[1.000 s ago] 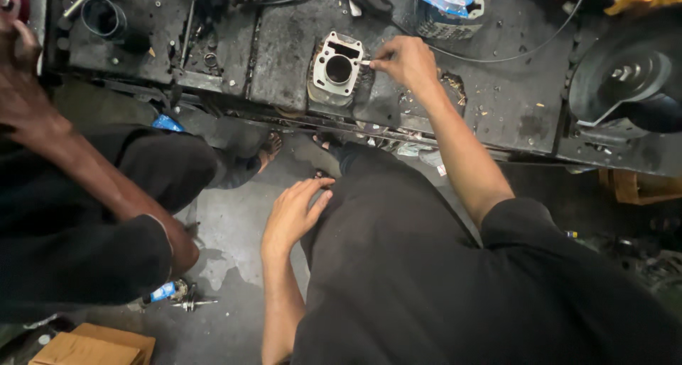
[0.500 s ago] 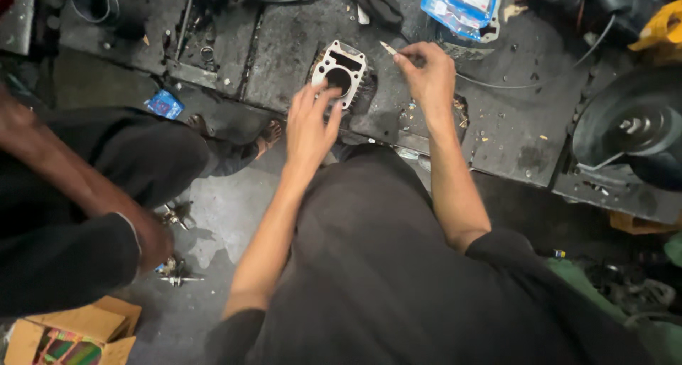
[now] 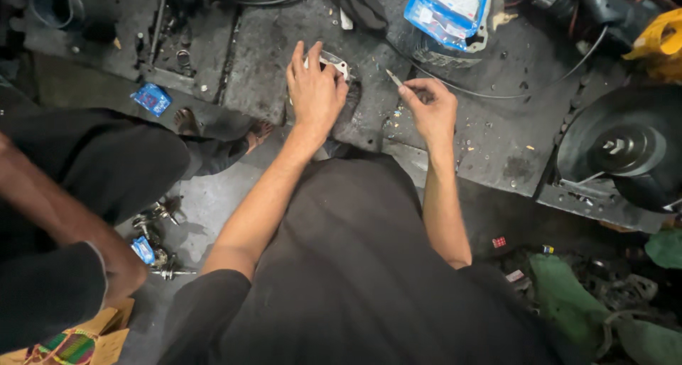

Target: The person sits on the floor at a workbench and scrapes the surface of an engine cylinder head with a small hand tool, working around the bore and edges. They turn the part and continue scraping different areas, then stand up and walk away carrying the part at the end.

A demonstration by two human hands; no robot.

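Note:
My left hand (image 3: pixel 315 89) lies over a grey metal engine cylinder block (image 3: pixel 334 62) on the dark, greasy workbench (image 3: pixel 490 138), fingers closed around it so that most of it is hidden. My right hand (image 3: pixel 430 108) is just right of the block and pinches a thin metal tool (image 3: pixel 393 77) whose tip points up and left. The tool tip is a short way from the block and does not touch it.
A blue and white plastic packet (image 3: pixel 446 8) lies at the back of the bench. A black round machine part (image 3: pixel 624 148) sits at the right. Another person in dark clothes (image 3: pixel 85 187) crouches at the left; small metal parts (image 3: pixel 153 237) lie on the floor.
My left hand rose from my lap to the bench and closed over the cylinder block. My right hand drew back to the right with the tool, off the block.

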